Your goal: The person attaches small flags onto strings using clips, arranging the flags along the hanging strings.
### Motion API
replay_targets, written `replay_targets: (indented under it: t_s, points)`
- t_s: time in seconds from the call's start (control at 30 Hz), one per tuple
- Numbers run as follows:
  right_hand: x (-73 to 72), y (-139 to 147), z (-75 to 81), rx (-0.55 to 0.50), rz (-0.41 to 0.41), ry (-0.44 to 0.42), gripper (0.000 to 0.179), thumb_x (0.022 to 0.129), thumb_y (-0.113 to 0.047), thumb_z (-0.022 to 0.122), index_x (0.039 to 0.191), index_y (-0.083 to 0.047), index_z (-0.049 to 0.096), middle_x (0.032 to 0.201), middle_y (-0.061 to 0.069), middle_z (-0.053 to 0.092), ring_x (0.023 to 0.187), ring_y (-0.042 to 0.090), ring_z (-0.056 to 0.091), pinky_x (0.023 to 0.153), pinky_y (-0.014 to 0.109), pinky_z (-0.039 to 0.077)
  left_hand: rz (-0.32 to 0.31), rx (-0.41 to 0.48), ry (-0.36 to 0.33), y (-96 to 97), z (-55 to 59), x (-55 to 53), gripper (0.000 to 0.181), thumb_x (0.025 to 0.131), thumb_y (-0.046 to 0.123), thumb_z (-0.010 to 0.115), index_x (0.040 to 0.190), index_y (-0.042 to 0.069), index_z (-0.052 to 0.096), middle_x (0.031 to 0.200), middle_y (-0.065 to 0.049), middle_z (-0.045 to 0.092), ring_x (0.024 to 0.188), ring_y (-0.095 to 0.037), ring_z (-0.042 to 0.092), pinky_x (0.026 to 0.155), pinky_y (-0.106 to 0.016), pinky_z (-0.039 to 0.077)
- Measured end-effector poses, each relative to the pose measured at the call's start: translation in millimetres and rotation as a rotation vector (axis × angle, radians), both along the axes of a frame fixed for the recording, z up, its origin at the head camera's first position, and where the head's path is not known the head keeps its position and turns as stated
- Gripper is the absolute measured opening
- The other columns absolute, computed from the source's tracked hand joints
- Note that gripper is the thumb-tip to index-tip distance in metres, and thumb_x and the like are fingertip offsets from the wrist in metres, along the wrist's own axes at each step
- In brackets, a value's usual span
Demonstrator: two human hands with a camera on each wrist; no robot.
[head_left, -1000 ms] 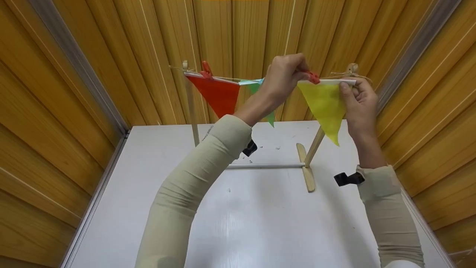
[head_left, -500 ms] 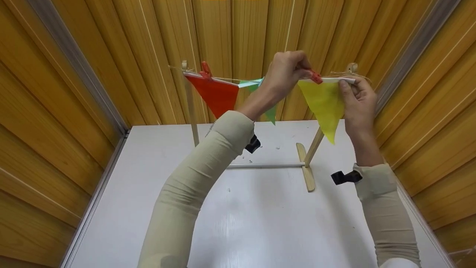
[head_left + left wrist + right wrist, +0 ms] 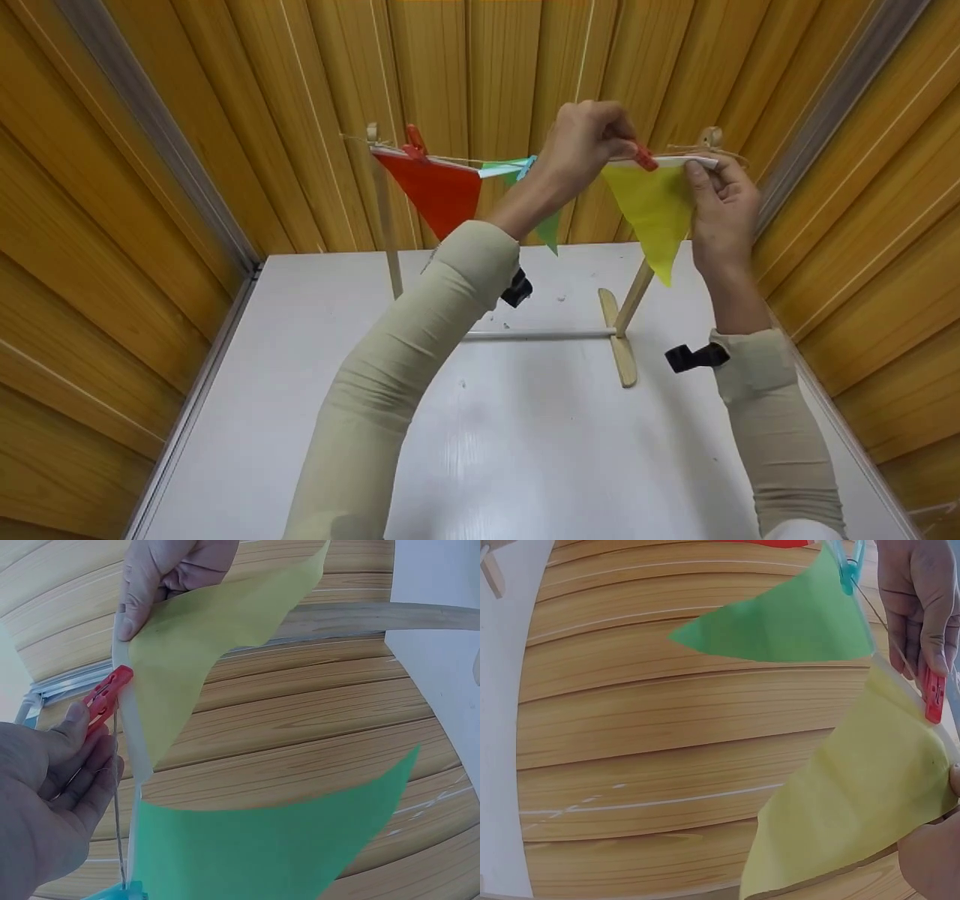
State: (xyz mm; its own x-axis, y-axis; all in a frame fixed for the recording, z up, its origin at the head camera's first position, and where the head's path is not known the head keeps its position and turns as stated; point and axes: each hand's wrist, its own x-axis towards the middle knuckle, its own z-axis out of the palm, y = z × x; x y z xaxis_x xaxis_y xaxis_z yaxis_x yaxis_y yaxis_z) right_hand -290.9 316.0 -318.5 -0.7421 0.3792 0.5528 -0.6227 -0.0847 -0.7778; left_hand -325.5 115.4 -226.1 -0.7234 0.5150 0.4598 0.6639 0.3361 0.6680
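Note:
My left hand (image 3: 581,142) pinches a red clothespin (image 3: 645,157) between thumb and fingers; its tip overlaps the white top edge of a yellow triangular pennant (image 3: 651,210). At that edge's right end, my right hand (image 3: 726,210) holds the pennant between thumb and fingers. In the left wrist view, the twine (image 3: 118,802) runs from the red clothespin down to a blue clothespin (image 3: 124,891) by the green pennant (image 3: 247,847). Farther left along the line hangs a red pennant (image 3: 435,187), with another red clothespin (image 3: 415,142) on its top edge.
Two wooden posts carry the twine; the right post (image 3: 634,296) stands on a wooden foot (image 3: 622,360). A white rod (image 3: 540,334) runs low between them over the white table (image 3: 525,435). Wood-patterned walls (image 3: 495,60) enclose the back and sides.
The left hand and its red clothespin have shifted slightly right along the yellow pennant's top edge. The pennant's lower tip has swung a little left and up. The right hand keeps its hold.

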Motion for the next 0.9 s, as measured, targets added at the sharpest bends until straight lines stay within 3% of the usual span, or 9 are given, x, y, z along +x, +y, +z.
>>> replay_targets:
  t_s: [0.33, 0.7, 0.9]
  points:
    - [-0.6, -4.3, -1.6, 0.01, 0.029, -0.01, 0.022, 0.095, -0.008, 0.069, 0.114, 0.004, 0.069, 0.11, 0.015, 0.071, 0.104, 0.024, 0.067, 0.096, 0.027, 0.054, -0.001, -0.013, -0.009, -0.1, -1.4, 0.5, 0.012, 0.096, 0.01, 0.068, 0.104, 0.002, 0.072, 0.104, -0.008, 0.075, 0.093, -0.009, 0.07, 0.085, -0.014, 0.053]
    - [0.3, -1.6, -3.4, -0.02, 0.021, -0.085, 0.03, 0.091, -0.014, 0.074, 0.117, 0.001, 0.07, 0.118, 0.016, 0.07, 0.113, 0.025, 0.065, 0.103, 0.029, 0.051, -0.015, -0.017, -0.016, -0.3, -4.6, -1.2, 0.023, 0.096, 0.013, 0.067, 0.115, 0.002, 0.072, 0.11, -0.007, 0.074, 0.099, -0.01, 0.07, 0.09, -0.013, 0.052]
    - [-0.5, -3.8, -3.7, -0.047, 0.031, -0.048, 0.028, 0.093, -0.01, 0.072, 0.117, 0.003, 0.069, 0.117, 0.016, 0.069, 0.113, 0.026, 0.064, 0.103, 0.029, 0.051, -0.018, -0.05, -0.003, -0.5, -5.0, -2.2, 0.03, 0.097, 0.017, 0.066, 0.123, 0.002, 0.069, 0.115, -0.007, 0.073, 0.1, -0.01, 0.069, 0.091, -0.013, 0.051]
